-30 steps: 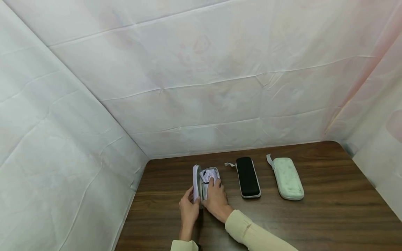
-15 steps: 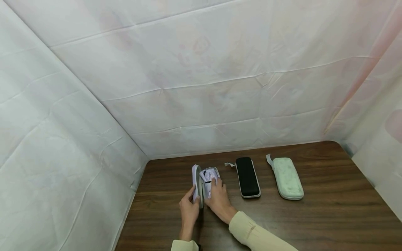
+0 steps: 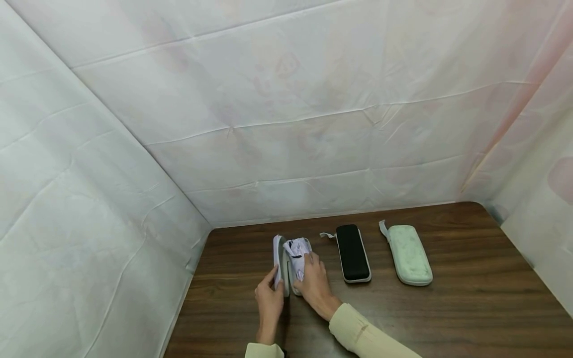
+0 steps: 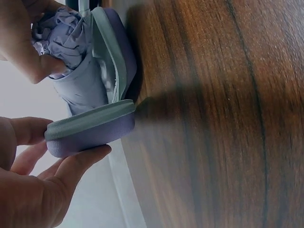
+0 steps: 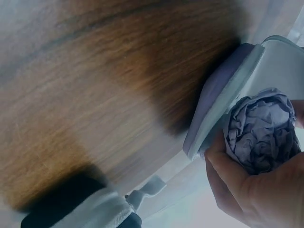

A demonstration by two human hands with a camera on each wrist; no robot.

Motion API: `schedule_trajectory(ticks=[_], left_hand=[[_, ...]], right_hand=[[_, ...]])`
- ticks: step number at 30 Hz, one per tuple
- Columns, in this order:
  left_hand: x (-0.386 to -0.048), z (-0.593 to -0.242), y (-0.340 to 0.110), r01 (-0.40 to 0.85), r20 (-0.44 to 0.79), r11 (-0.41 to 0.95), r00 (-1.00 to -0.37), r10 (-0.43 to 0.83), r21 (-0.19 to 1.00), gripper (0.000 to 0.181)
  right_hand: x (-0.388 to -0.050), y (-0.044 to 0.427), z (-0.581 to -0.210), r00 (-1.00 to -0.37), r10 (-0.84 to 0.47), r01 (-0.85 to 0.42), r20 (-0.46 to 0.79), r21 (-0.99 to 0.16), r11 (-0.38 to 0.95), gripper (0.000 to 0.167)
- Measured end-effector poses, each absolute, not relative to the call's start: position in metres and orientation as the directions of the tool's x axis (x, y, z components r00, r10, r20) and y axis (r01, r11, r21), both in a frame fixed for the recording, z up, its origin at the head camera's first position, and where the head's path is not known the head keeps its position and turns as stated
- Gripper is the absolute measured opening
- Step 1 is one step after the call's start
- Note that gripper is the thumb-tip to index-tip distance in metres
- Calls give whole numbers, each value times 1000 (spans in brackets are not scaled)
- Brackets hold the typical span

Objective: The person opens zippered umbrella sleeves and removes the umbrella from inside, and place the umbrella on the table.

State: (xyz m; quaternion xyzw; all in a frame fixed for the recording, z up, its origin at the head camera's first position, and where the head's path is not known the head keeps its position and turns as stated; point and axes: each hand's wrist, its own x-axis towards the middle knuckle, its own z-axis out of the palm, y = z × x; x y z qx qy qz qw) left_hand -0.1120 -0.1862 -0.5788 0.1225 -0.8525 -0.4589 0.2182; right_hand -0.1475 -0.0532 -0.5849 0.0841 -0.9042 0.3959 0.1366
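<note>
A lavender zip case with grey trim lies unfolded on the table, its lid (image 3: 277, 261) standing up on the left. My left hand (image 3: 269, 299) holds the lid's near end, thumb on one side and fingers on the other, as the left wrist view also shows (image 4: 45, 183). Crumpled lavender paper (image 3: 297, 247) bulges from the other half of the case. Around this wad my right hand (image 3: 315, 284) curls its fingers; the right wrist view shows the wad (image 5: 261, 130) gripped at the case's mouth. What lies under the paper is hidden.
To the right lies a black zip case (image 3: 353, 253) with a grey strap. Farther right is a pale green case (image 3: 410, 255), also strapped. White sheeting (image 3: 286, 149) hangs behind and at both sides of the brown wooden table (image 3: 470, 278).
My right hand has drawn slightly right and toward me. More of the crumpled paper shows, and it stretches closer to the case's near end. My left hand stays on the lid.
</note>
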Motion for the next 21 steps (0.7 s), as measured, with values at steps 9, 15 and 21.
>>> schedule_trajectory(ticks=[9,15,21], left_hand=[[-113,-576,-187,-3,290,538,-840,-458,843,38],[-113,-574,-190,32,310,519,-833,-458,854,36],[-114,-575,-196,29,295,493,-832,-470,869,34]], right_hand=[[-154,-48,-581,-910,13,-294,413,-668,684,76],[-160,-40,-577,-912,67,-261,405,-697,669,75],[-165,-30,-573,-931,92,-213,354,-729,650,75]])
